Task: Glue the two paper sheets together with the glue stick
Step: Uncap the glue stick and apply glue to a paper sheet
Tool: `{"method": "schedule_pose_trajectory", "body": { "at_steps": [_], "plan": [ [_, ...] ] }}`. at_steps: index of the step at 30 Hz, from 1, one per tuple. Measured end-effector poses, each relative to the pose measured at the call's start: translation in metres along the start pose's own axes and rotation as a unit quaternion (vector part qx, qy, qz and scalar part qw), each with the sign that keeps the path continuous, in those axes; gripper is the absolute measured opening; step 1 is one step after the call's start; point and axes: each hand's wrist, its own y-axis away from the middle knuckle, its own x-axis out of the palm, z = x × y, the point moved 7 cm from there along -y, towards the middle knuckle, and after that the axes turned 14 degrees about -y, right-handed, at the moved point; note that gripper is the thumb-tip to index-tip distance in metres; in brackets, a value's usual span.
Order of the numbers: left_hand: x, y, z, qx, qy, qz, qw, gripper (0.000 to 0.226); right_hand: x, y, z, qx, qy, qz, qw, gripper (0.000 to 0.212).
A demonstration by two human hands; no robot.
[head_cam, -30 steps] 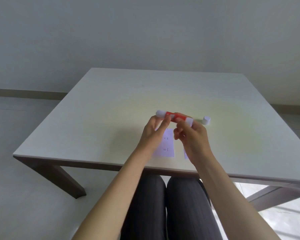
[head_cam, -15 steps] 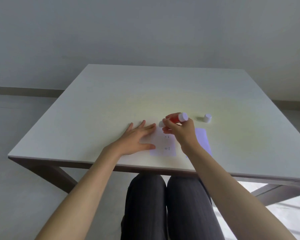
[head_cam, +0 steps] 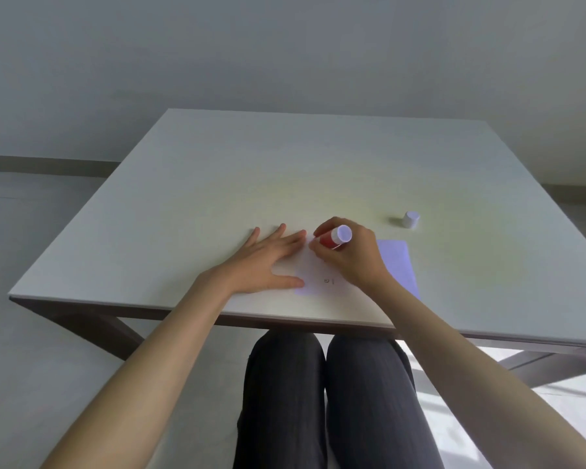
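Note:
Two small pale paper sheets lie near the table's front edge. My left hand [head_cam: 268, 262] rests flat, fingers spread, on the left side of the left sheet [head_cam: 322, 279], which bears small printed marks. My right hand [head_cam: 349, 255] grips the red glue stick [head_cam: 334, 237], tilted with its white base up and its tip down at that sheet's far edge. The second sheet [head_cam: 398, 262] lies just right of my right hand, partly hidden by the wrist. The white cap [head_cam: 410, 219] stands alone on the table, farther right.
The white table [head_cam: 217, 184] stretches wide to the back and both sides. My knees in dark trousers are under its front edge. Grey floor and wall surround it.
One second ago both hands held the glue stick in the air. Since then my left hand has dropped flat onto the left sheet and my right hand has brought the stick's tip down to it.

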Motion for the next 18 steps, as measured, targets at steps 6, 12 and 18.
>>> {"method": "schedule_pose_trajectory", "body": {
  "at_steps": [6, 12, 18],
  "plan": [
    [0.001, 0.000, 0.000, -0.003, 0.007, 0.009, 1.000, 0.085, 0.010, 0.017, 0.006, -0.026, 0.018, 0.023, 0.999, 0.008],
    [-0.001, 0.002, -0.001, -0.002, -0.017, 0.023, 1.000, 0.083, -0.013, -0.001, -0.002, 0.018, -0.006, -0.020, 1.000, 0.008],
    [0.001, 0.002, -0.001, -0.005, 0.000, 0.015, 1.000, 0.086, 0.007, 0.033, 0.005, -0.055, 0.001, 0.048, 0.997, 0.009]
  ]
}}
